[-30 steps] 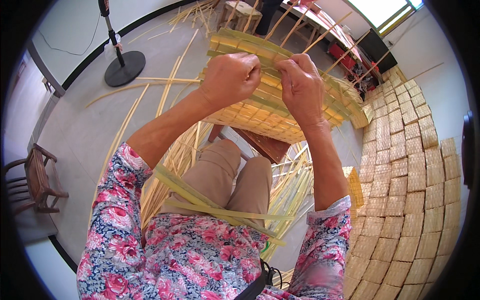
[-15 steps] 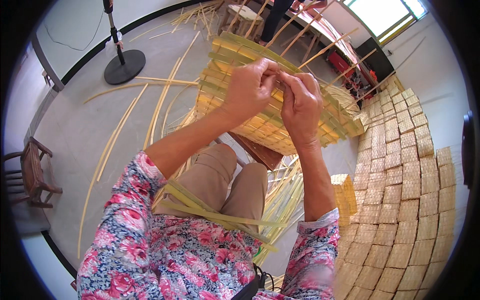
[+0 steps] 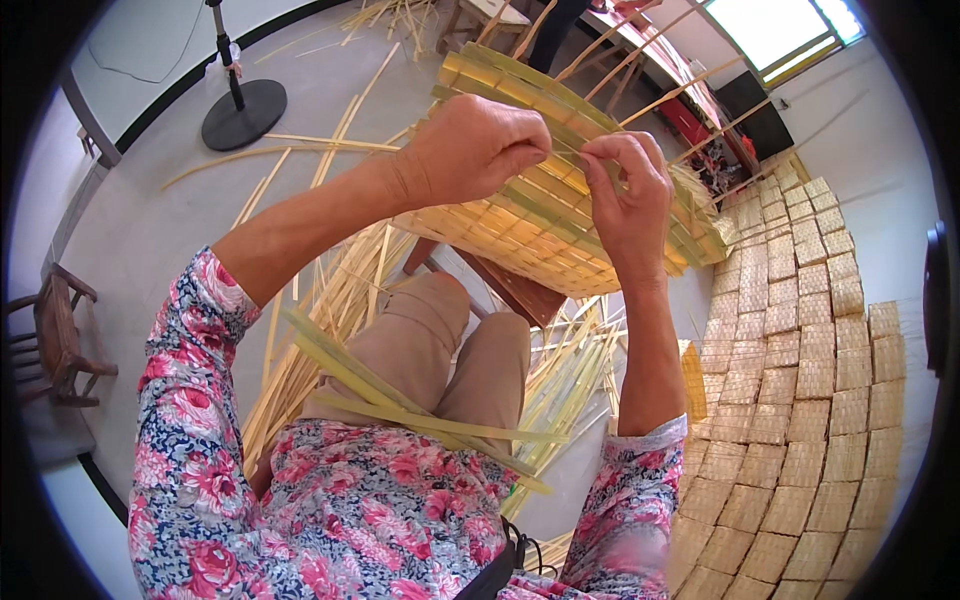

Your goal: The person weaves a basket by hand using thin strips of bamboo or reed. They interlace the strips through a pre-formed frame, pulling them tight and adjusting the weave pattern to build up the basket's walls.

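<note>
A partly woven bamboo basket (image 3: 520,245) lies tilted in front of me, with flat yellow-green strips crossed on it and long thin stakes sticking out from its far side. Above its near-left part is my left hand (image 3: 480,145), fingers pinched together; whatever lies between the fingertips is too small to make out. My right hand (image 3: 632,190) is over the middle-right of the weave, thumb and forefinger also pinched, with their contents unclear. A small gap separates the two hands. Several loose green strips (image 3: 430,420) rest across my lap.
Under the basket is a brown wooden stool (image 3: 515,285). Loose bamboo strips (image 3: 350,285) cover the floor around my legs. Many woven pieces (image 3: 790,400) stand in rows at right. A black round stand base (image 3: 245,115) and wooden chair (image 3: 65,340) are at left; a person's leg (image 3: 552,45) shows behind.
My hands were together over the weave and have now moved apart, the left one to the left and the right one to the right. The left elbow has swung outward.
</note>
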### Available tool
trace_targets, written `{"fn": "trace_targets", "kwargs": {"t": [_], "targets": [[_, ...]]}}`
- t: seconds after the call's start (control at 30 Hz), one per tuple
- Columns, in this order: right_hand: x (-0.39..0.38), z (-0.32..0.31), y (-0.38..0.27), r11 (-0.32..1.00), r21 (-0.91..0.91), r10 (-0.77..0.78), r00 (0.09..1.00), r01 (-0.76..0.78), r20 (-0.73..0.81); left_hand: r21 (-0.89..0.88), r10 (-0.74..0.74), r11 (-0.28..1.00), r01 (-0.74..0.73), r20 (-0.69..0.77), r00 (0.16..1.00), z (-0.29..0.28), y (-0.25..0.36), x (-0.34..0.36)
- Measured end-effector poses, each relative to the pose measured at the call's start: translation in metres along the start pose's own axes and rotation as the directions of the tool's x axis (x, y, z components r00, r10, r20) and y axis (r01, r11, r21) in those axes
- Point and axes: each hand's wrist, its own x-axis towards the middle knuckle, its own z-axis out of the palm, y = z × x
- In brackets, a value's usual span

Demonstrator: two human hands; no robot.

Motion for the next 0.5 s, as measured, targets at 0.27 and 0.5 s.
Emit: {"fn": "trace_targets", "kwargs": {"t": [0.27,0.5], "targets": [[0.001,0.01,-0.001,0.995,-0.099,0.015,0.998,-0.021,-0.065,0.103,-0.17,0.981,0.163,0.064,0.983,-0.003,0.021,-0.004],[0.008,0.012,0.001,0.963,-0.267,-0.045,0.996,0.023,-0.078,0.578,-0.226,0.804,0.137,0.085,0.97,-0.012,0.018,0.066]]}}
